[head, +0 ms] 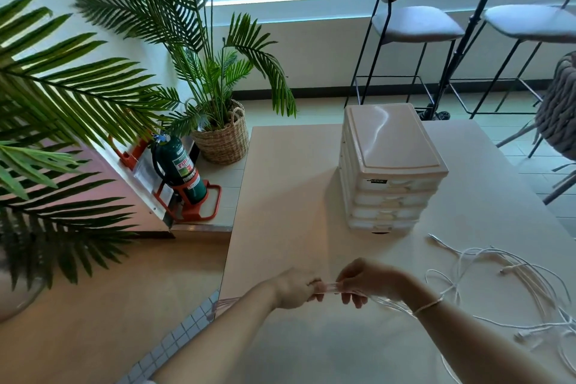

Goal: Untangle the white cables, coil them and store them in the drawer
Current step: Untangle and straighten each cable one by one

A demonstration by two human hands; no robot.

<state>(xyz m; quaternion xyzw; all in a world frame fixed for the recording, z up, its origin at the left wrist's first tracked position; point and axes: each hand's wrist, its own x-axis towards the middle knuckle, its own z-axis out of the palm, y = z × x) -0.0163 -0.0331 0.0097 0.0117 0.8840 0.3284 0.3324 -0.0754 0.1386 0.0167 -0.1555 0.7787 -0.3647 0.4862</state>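
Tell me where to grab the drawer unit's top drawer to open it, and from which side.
Hook the recessed pull at the front middle of the top drawer of the drawer unit, coming from the near side. All its drawer fronts face the person, and the table before them looks bare.

A few strands of thin white cable (330, 287) are stretched in a short, blurred bundle above the near part of the table, trailing right into a loose tangle of white cables (511, 277) sprawled over the tabletop, plug ends showing. Behind it stands a white plastic drawer unit (389, 165), upright, its stacked drawers all closed.
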